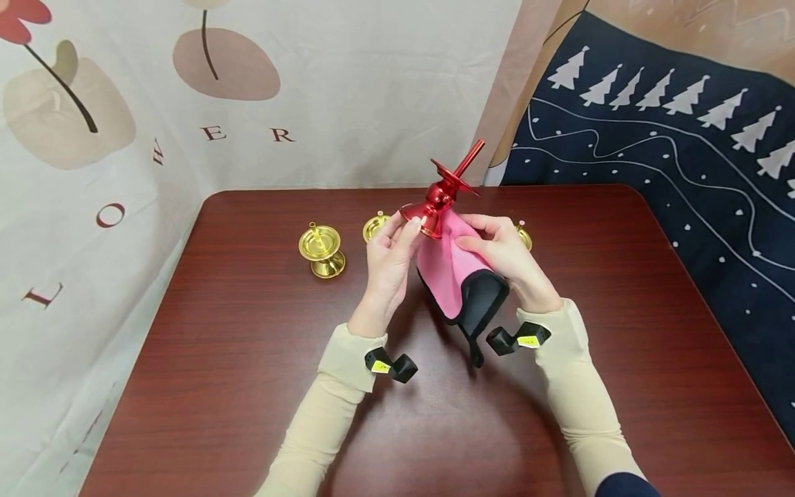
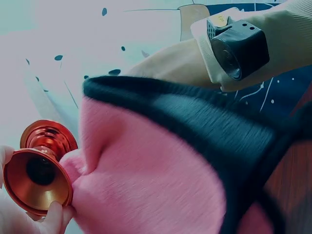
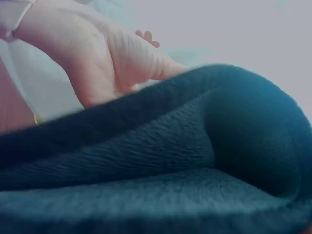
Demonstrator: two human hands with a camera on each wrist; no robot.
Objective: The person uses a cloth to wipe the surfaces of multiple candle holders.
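A shiny red metal candlestick is held tilted above the table, its narrow stem end pointing up and right. My left hand grips its flared base, thumb and fingers on the rim; the hollow underside faces the left wrist view. Between thumb and fingers my right hand pinches a pink cloth with black edging, pressed against the candlestick near its base. The cloth's lower black end and loop hang down. In the right wrist view the cloth's dark side fills most of the picture and hides the candlestick.
A gold candlestick stands on the brown table left of my hands. Behind my left hand a second gold candlestick is partly hidden, and a third gold candlestick shows behind my right. Cloth hangings border the table's back and sides.
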